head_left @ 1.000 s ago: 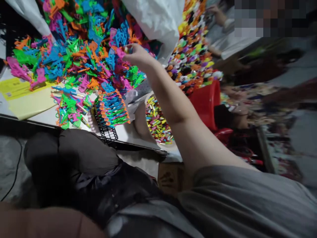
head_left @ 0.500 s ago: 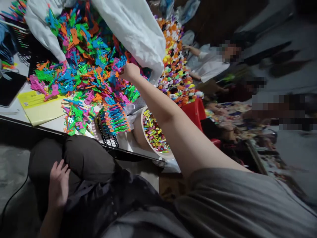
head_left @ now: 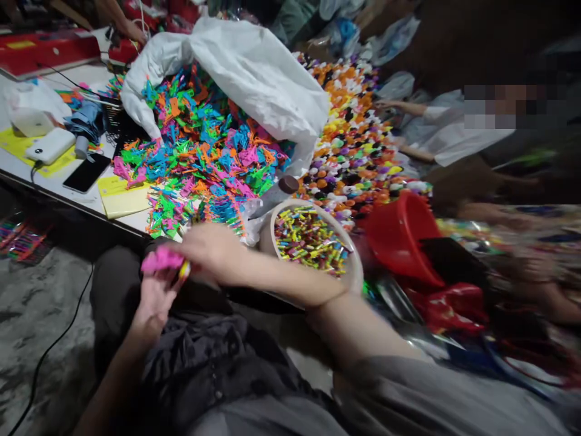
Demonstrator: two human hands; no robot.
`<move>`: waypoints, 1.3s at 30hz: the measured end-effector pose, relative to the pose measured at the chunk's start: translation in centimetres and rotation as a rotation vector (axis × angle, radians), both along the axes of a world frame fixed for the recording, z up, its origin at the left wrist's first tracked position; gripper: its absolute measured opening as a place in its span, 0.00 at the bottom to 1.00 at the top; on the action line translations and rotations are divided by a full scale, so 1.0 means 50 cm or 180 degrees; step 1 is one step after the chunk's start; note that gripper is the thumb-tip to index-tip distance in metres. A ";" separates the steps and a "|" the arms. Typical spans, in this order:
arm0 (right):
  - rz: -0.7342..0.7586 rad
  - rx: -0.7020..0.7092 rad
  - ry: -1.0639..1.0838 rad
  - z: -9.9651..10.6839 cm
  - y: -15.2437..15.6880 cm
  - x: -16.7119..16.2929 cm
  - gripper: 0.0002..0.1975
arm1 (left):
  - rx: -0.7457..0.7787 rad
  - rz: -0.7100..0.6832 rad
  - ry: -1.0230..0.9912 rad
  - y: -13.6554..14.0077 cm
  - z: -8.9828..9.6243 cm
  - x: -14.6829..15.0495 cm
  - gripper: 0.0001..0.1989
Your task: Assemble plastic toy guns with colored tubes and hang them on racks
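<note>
Over my lap, my left hand point(head_left: 154, 300) holds a bright pink plastic toy piece point(head_left: 160, 260), its palm turned up beneath it. My right hand point(head_left: 215, 251) meets it from the right, fingers bent and pinching at the pink piece's edge; motion blurs the fingertips. A small yellow bit point(head_left: 184, 270) shows between the two hands, too blurred to name. Beyond them, a heap of pink, green, blue and orange plastic pieces point(head_left: 218, 145) spills from a white sack point(head_left: 267, 72) onto the table. A row of blue and orange pieces point(head_left: 224, 212) lies partly behind my right hand.
A round tub point(head_left: 358, 266) of small yellow and red pieces stands beside my right forearm. Further right is a red basin point(head_left: 394, 230). A black phone point(head_left: 86, 172) and a white device point(head_left: 51, 146) lie on the table's left. Colourful small figures point(head_left: 349, 133) are heaped behind; people sit nearby.
My right hand has come back from the heap to my lap. My left hand has risen to meet it, and a pink piece is now between them. The view has swung left.
</note>
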State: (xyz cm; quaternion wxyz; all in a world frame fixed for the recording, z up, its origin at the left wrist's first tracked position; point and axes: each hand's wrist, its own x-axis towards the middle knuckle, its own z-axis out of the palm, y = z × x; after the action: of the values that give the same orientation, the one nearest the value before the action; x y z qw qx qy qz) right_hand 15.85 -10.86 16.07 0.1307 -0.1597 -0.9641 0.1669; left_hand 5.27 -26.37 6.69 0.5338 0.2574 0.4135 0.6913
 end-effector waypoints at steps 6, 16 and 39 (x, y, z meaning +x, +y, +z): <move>0.0239 -0.0718 0.0580 -0.087 -0.128 0.015 0.27 | -0.0368 0.0861 -0.0673 0.030 0.055 0.048 0.25; -0.0996 -0.2403 0.0997 -0.104 -0.118 0.098 0.11 | -0.0499 0.0747 -0.0501 0.029 0.007 0.035 0.23; -0.0805 -0.3147 0.0710 -0.172 -0.136 0.013 0.10 | -0.0971 -0.0091 0.1460 -0.047 -0.045 -0.007 0.14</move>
State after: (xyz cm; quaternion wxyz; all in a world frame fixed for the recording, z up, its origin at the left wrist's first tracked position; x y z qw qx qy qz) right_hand 16.51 -17.66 7.45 0.1608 -0.2988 -0.7236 0.6011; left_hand 4.92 -28.70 4.47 0.4685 0.3296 0.6192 0.5371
